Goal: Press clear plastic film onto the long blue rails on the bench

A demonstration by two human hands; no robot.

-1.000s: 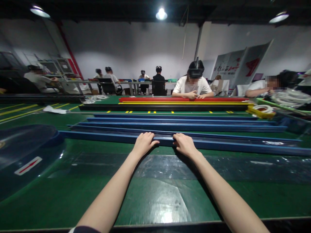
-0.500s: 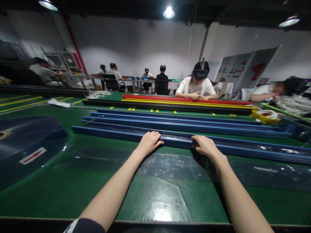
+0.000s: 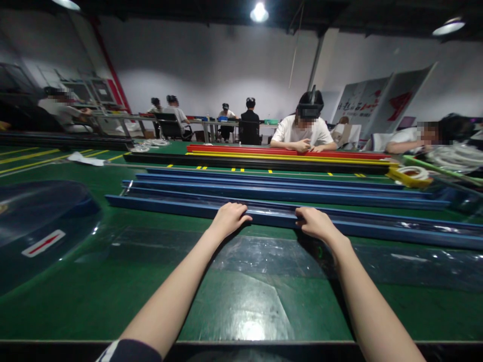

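Observation:
A long blue channel-shaped strip (image 3: 271, 217) lies crosswise on the green table in front of me. My left hand (image 3: 229, 219) is closed over its near wall, fingers curled over the rim and thumb pointing right. A short way to the right, my right hand (image 3: 316, 223) grips the same wall, its fingertips partly hidden behind it. Some clear film shows inside the channel. Close behind it are more blue strips (image 3: 339, 192). Nearer to me, a wide band of clear plastic film (image 3: 260, 251) is spread flat on the table.
To the left sits a large bluish clear plastic bundle (image 3: 75, 201) with a red-arrow label (image 3: 43, 244). Farther back lie a black strip (image 3: 245, 162) and red strips (image 3: 287, 151). A yellow tape holder (image 3: 409, 178) is at right. A co-worker (image 3: 302, 130) leans over the far side.
The view has shifted slightly, so the scene sits a little more to the left. Both hands keep their places on the blue channel strip.

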